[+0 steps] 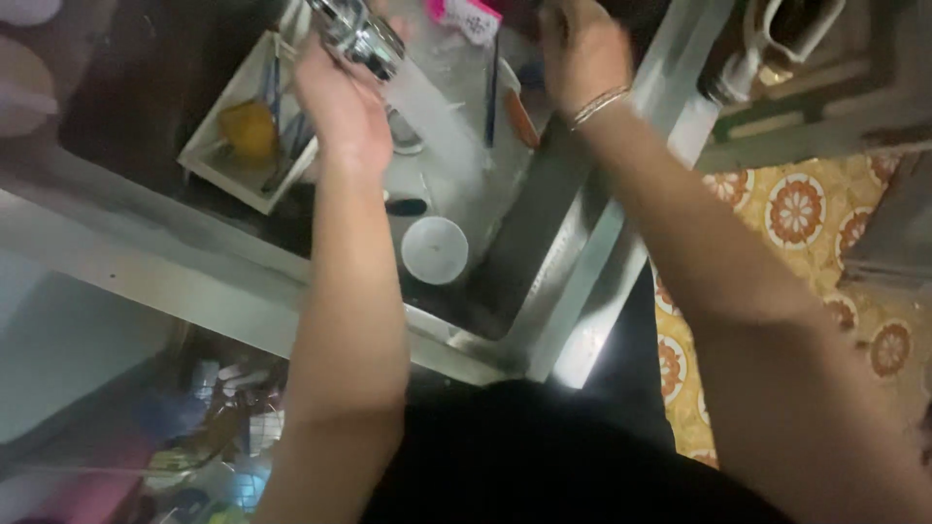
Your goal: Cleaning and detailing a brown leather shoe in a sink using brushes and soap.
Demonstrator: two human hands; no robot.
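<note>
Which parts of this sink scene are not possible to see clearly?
- Head view: right hand fingers are motion-blurred; what they touch is unclear.
- Shiny metal object at the left hand is cut off by the top edge.
- Contents of the white tray are dim and blurred.
- Sink floor is partly hidden by the forearms.

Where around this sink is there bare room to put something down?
Bare: the steel sink rim along the near edge, and the right-hand ledge. Crowded: the basin around the round white lid and white rectangular tray.

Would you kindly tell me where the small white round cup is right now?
In the head view, the white round cup sits in the steel sink, near its front edge, just right of the left forearm and below the shiny metal piece.
</note>
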